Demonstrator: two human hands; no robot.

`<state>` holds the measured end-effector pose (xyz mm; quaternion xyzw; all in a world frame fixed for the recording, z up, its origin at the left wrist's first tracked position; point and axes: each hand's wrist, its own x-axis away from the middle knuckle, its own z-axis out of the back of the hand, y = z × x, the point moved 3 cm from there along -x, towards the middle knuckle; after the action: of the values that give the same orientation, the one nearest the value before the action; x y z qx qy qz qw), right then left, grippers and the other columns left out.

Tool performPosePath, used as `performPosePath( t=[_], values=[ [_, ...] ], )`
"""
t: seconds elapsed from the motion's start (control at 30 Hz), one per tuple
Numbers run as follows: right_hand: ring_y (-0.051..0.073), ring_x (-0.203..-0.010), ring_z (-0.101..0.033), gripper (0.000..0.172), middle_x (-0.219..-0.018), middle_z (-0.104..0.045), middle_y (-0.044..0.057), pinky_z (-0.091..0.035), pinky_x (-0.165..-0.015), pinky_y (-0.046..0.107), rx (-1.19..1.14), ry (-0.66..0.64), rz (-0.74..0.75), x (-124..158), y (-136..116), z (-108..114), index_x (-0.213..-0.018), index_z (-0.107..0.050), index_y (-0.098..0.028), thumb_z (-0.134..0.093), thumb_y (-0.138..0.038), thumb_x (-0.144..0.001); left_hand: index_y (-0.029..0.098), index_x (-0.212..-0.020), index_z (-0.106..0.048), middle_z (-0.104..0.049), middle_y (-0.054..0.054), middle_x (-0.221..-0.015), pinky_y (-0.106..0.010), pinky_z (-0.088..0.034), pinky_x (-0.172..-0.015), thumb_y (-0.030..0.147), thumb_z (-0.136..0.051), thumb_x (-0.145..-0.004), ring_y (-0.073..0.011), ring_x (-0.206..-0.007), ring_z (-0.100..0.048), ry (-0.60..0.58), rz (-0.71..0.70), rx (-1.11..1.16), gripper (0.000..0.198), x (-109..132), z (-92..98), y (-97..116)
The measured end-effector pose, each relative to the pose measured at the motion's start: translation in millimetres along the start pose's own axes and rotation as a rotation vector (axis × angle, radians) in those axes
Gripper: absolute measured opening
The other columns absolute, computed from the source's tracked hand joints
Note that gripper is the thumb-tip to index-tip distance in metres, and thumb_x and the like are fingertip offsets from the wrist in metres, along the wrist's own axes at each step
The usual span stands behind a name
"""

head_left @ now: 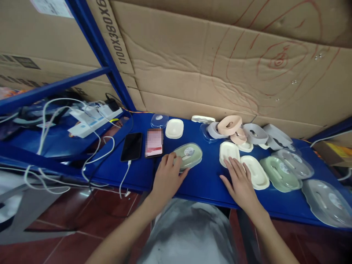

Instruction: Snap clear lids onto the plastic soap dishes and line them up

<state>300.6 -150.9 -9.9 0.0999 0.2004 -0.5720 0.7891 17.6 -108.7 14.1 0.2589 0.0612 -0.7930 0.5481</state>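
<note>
Head view, from the left: a white power strip [82,129] with several plugs lies on a shelf beyond the blue post; cardboard beside that post reads "1100X380X6". On the blue table [203,185], near its left end, are two phones, a dark one [131,146] with a white cable attached and a lit one [154,142]. Behind them, by the far edge, sit one clear lid [163,123] and one cream tray [174,129].

Near the front edge, the left hand [168,176] has its fingers bent over the left end of a green container [194,157], thumb along the near side, gripping it. A pale strip shows through its clear cover; the round label is too small to read.

The right hand [240,181] is loosely spread, fingertips on the first of two cream dishes [255,173], grasping nothing. Behind it are two peach pieces [229,126] and three grey pieces [256,134]. Toward the right end stand three more clear-covered containers [327,201], one green inside, two grey, their labels illegible.
</note>
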Motion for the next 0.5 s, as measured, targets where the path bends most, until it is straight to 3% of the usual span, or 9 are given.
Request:
performPosePath(
  t=[0.13, 0.27, 0.33, 0.4, 0.5],
  values=[
    [0.033, -0.137, -0.061, 0.041, -0.148, -0.065, 0.014, -0.042, -0.119, 0.061, -0.058, -0.063, 0.012, 14, -12, 3, -0.147, -0.06, -0.024, -0.054, -0.039, -0.109, 0.014, -0.117, -0.063, -0.068, -0.016, -0.11, -0.044, -0.059, -0.082, 0.029, -0.068, -0.099, -0.0344, -0.099, -0.069, -0.167, 0.044, -0.153, 0.024, -41, -7.2, 8],
    [0.028, -0.136, -0.062, 0.035, -0.141, -0.068, 0.011, -0.042, -0.122, 0.059, -0.196, -0.121, 0.064, 18, -40, 9, -0.143, -0.061, -0.027, -0.054, -0.034, -0.109, 0.007, -0.136, -0.056, -0.065, -0.022, -0.125, -0.045, -0.06, -0.087, 0.033, -0.061, -0.104, -0.0364, -0.111, -0.07, -0.223, 0.047, -0.039, 0.041, -70, -23.6, 11],
    [0.027, -0.145, -0.056, 0.041, -0.147, -0.066, 0.009, -0.037, -0.127, 0.061, -0.26, -0.153, 0.138, 19, -46, 11, -0.15, -0.056, -0.029, -0.053, -0.032, -0.109, 0.009, -0.154, -0.041, -0.06, -0.025, -0.141, -0.047, -0.059, -0.098, 0.031, -0.054, -0.107, -0.0366, -0.127, -0.066, -0.197, -0.033, 0.101, 0.054, -70, -27.1, 13],
    [0.027, -0.153, -0.048, 0.047, -0.154, -0.061, 0.008, -0.031, -0.129, 0.063, -0.276, -0.139, 0.179, 18, -40, 13, -0.156, -0.049, -0.03, -0.051, -0.028, -0.11, 0.015, -0.163, -0.032, -0.051, -0.023, -0.156, -0.05, -0.052, -0.112, 0.018, -0.046, -0.107, -0.0341, -0.144, -0.055, -0.196, -0.179, 0.219, 0.058, -60, -26.3, 18],
    [0.027, -0.156, -0.043, 0.047, -0.159, -0.057, 0.008, -0.031, -0.129, 0.061, -0.212, -0.017, 0.135, 8, -12, 23, -0.156, -0.048, -0.029, -0.048, -0.023, -0.11, 0.024, -0.157, -0.045, -0.045, -0.014, -0.167, -0.052, -0.039, -0.125, -0.001, -0.043, -0.095, -0.0296, -0.156, -0.042, -0.319, -0.447, 0.286, 0.066, -32, -22.0, 27]
  ],
)
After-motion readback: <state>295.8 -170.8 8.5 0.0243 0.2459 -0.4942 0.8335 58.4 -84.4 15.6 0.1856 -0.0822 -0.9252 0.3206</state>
